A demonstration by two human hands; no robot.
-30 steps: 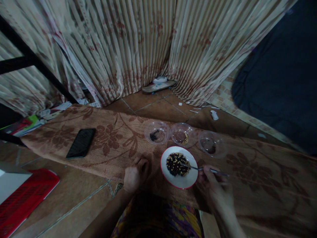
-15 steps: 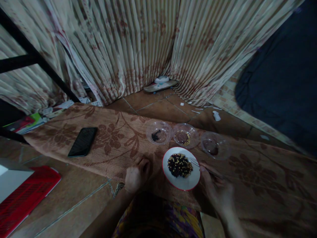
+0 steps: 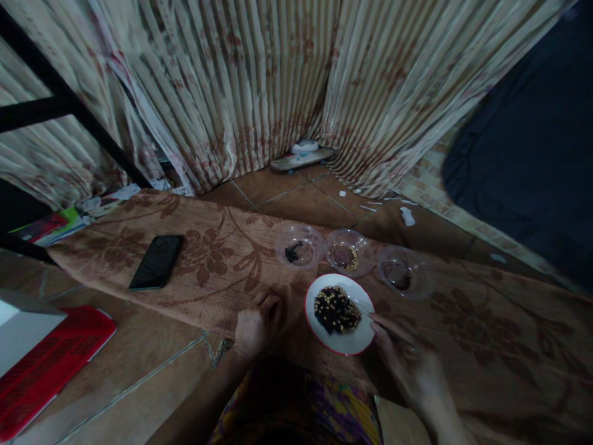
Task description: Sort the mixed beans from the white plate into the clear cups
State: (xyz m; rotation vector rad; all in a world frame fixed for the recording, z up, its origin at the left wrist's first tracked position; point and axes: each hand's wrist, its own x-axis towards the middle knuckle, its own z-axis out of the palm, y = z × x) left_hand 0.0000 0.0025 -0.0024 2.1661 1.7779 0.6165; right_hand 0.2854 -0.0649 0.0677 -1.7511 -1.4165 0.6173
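Note:
My right hand (image 3: 410, 364) is closed on thin metal tweezers (image 3: 365, 306), whose tips reach over the right side of a white plate with a red rim (image 3: 319, 287). Mixed dark and yellow beans or grains (image 3: 337, 310) lie heaped on that plate. My left hand (image 3: 257, 321) rests curled in a loose fist on the cloth, left of the plate, with nothing seen in it. Behind the plate stand three clear plastic bowls: the left bowl (image 3: 311, 233) has black grains, the middle bowl (image 3: 359, 238) yellow ones, and the right bowl (image 3: 419, 272) some dark reddish ones.
A brown flowered cloth (image 3: 208, 290) covers the long bench. On its left part lies a black phone (image 3: 157, 261). Beyond are a skateboard (image 3: 301, 161) on the tiled floor and striped curtains (image 3: 259, 80). A red crate-like object (image 3: 60, 355) sits at lower left.
The view has shifted very slightly. My right hand and the tweezers have shifted a little at the plate's right side; my left hand stays in place.

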